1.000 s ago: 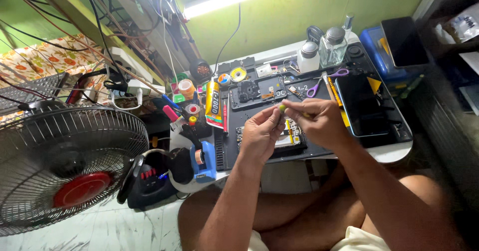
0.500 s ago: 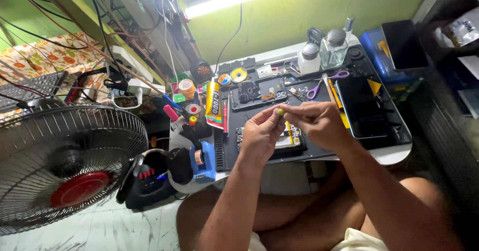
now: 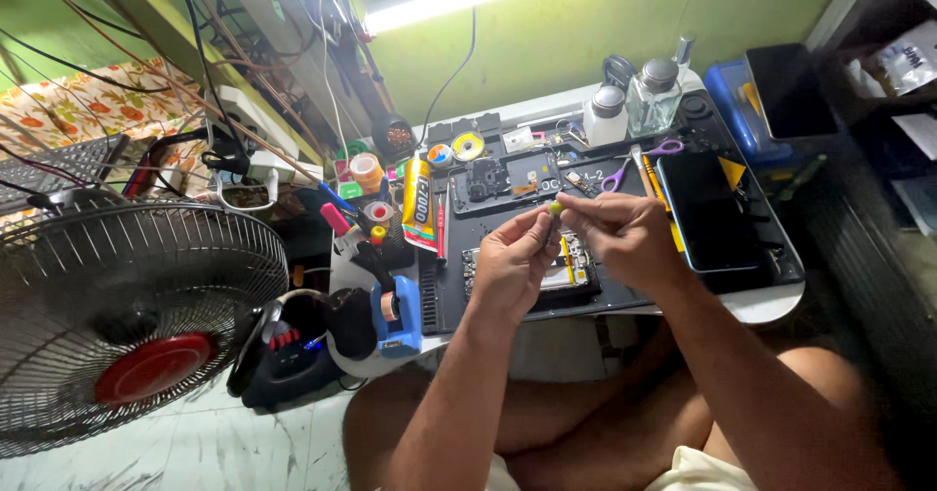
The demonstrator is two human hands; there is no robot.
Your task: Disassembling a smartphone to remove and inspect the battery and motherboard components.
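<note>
Fan (image 3: 127, 325) left — phone (image 3: 705, 210) right of hands (image 3: 576, 247).

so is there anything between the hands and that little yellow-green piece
Nothing visible. The left hand and right hand both pinch the small yellow-green piece directly at their fingertips, held above the opened phone on the black work mat. No tool or part lies between them.
</note>
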